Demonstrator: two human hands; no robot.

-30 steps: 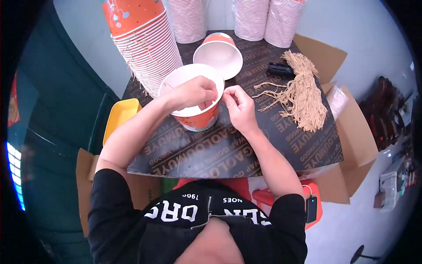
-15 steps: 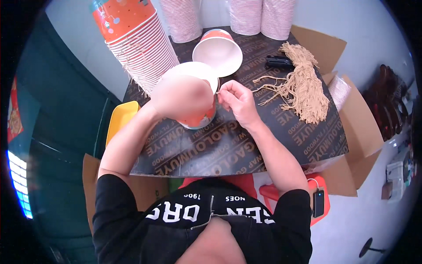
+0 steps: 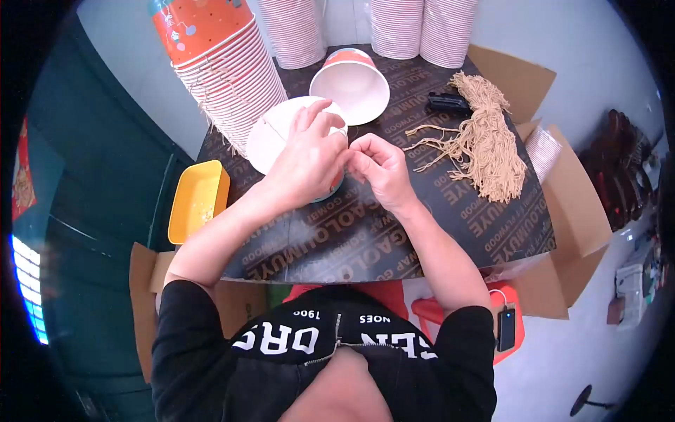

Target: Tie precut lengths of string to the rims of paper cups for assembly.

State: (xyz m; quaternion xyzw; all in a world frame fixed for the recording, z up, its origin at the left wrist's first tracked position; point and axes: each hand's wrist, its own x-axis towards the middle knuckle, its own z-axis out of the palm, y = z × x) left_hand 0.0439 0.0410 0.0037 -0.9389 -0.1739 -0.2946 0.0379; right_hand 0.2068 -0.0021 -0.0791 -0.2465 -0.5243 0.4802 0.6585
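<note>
A paper bucket (image 3: 261,149) with a white inside lies tilted on the table before me, mostly behind my left hand. A thin cord crosses its opening and shows again by my fingertips. My left hand (image 3: 309,160) rests against the bucket's right rim, its thumb and forefinger pinched on the cord and the other fingers raised over the opening. My right hand (image 3: 382,172) pinches at the same spot, fingertips meeting those of the left. The cord's end is hidden between the fingers. Just beyond stands a second bucket (image 3: 349,90), tipped with its mouth toward me.
A tall stack of orange-patterned buckets (image 3: 228,77) leans at the left, cords hanging along it. A bundle of tan cords (image 3: 490,144) lies at the right beside a black tool (image 3: 448,103). Wrapped bucket stacks (image 3: 396,28) line the back. A yellow tray (image 3: 221,193) sits left.
My left hand, blurred before, has come down to the bucket's right side beside my right hand. The bucket's opening has turned toward the left. My right hand has hardly moved.
</note>
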